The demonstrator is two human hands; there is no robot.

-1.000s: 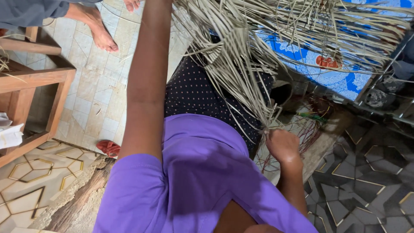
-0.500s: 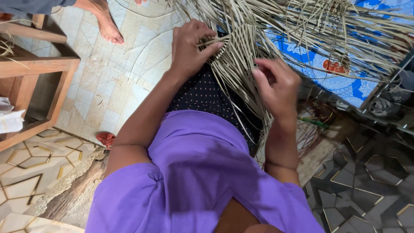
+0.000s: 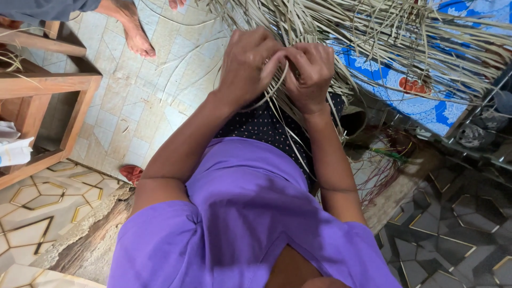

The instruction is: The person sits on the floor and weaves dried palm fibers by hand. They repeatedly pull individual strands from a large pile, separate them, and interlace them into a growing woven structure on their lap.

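Straw-coloured strips [image 3: 341,37] fan out in a loose mass across the top of the view, over the person's lap and above a blue patterned cloth [image 3: 426,106]. Their long axes run mostly from the lap up and away toward the far right, the free ends splaying out at the top right; a few thin strands hang down the other way, trailing over the dark dotted skirt [image 3: 261,125] toward the purple shirt [image 3: 240,213].

Both hands meet at the near edge of the mass. The left hand [image 3: 248,64] is closed, fingers curled over a small bunch of strips. The right hand [image 3: 312,72] is touching it, its fingers also bent shut on strips, pinching them between thumb and fingertips. One strip curves in an arc between the two hands.

On the tiled floor [image 3: 133,106] lie a few stray strips. Another person's bare foot [image 3: 133,32] stands at the upper left, well apart from the hands. A wooden frame [image 3: 48,85] sits at the left edge, with white paper [image 3: 13,149] on its lower board. A small red thing [image 3: 130,173] lies on the floor beside the left elbow.
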